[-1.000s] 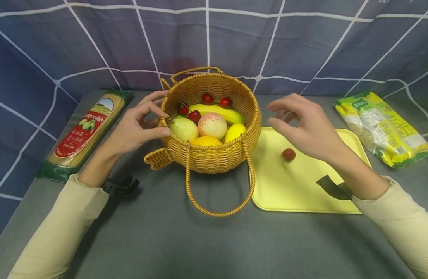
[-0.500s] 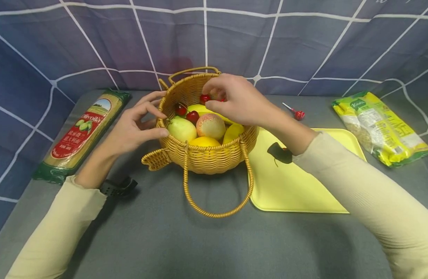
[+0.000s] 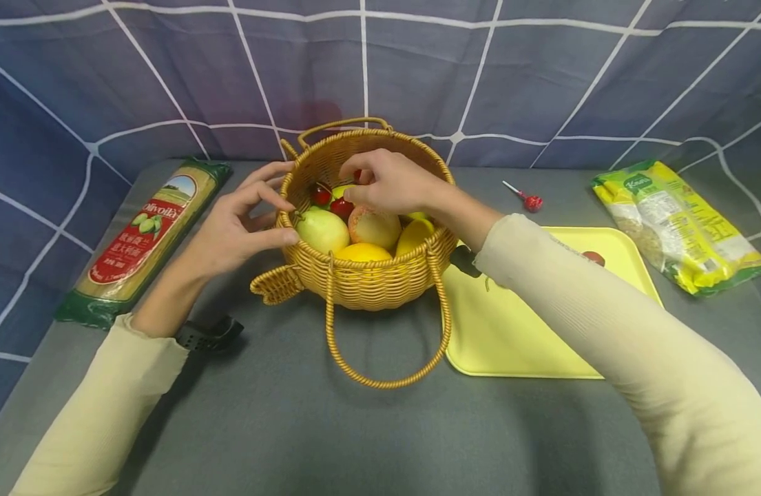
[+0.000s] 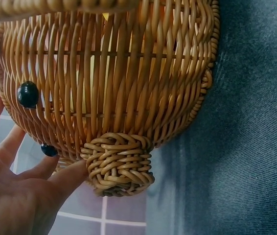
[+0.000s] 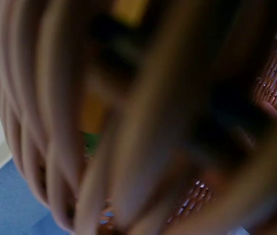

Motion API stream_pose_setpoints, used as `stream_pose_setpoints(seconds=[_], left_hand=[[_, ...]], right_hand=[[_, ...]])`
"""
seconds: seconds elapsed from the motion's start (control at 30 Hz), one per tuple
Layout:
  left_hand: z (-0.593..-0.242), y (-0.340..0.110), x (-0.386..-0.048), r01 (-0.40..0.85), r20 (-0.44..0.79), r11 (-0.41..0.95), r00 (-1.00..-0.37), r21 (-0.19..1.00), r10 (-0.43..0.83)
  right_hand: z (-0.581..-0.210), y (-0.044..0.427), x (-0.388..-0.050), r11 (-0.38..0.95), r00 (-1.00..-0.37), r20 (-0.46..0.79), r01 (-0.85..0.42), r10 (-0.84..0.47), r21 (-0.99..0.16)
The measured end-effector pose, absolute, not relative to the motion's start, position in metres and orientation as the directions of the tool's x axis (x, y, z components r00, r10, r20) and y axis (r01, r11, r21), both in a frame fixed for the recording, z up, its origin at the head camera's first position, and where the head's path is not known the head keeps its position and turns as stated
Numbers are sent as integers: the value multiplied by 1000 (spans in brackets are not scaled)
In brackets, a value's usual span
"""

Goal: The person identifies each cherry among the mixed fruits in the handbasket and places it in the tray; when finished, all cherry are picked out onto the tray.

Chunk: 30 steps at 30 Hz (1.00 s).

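Note:
A wicker basket [image 3: 380, 282] holds a green pear [image 3: 321, 231], a peach [image 3: 372, 226], yellow fruit [image 3: 363, 253] and red cherries [image 3: 321, 195]. My left hand [image 3: 234, 224] rests against the basket's left rim with thumb and fingers spread; the left wrist view shows the fingertips around the woven side. Inside the basket is my right hand [image 3: 395, 182], its fingers bent over the fruit near the cherries. Something red shows between its thumb and index finger, but whether they pinch it is unclear. Only blurred wicker fills most of the right wrist view.
A yellow tray [image 3: 516, 344] lies right of the basket, partly under the right forearm, with a round reddish thing [image 3: 593, 257] on it. Behind it lies a red lollipop [image 3: 532, 202]. Packets flank the scene: spaghetti [image 3: 147, 238] left, a yellow-green bag [image 3: 680, 227] right.
My right hand has moved left from above the tray into the basket, then further left toward the cherries. The lollipop behind the tray has come into view. My left hand stays at the rim.

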<state>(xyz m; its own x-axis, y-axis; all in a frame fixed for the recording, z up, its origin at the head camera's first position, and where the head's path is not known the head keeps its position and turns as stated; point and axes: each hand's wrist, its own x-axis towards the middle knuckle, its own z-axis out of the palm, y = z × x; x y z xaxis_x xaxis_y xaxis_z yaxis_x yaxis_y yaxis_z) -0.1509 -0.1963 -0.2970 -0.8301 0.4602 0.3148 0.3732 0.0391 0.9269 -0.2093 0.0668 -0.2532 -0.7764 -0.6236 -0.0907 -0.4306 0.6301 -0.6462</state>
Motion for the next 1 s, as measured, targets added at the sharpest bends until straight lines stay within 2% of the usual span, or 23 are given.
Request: stream_pose_setpoints(seconds=[0.17,0.37,0.77,0.9,1.0], left_hand=[[-297,-197,-150,374,315,43,-832,926,456],[-298,-197,-149,373,310,52,-834,926,456],[-299,-195,-152,378,313,59,-834,924,454],[-299,-195,-151,385,316,68,-835,920,450],[-299,-195,-150,380,311,73,-839,922,446]], right_hand=[[-255,65,-213,625,-711,-198,-409,-675,-665],[-259,60,-212,659,-600,-338,-463,-725,-592],[-262,58,-214,736,-583,-454,-469,-673,-488],[-262,57,-214,696,-572,-406,-506,-713,-510],[-262,58,-213,677,-600,-338,-531,-725,-509]])
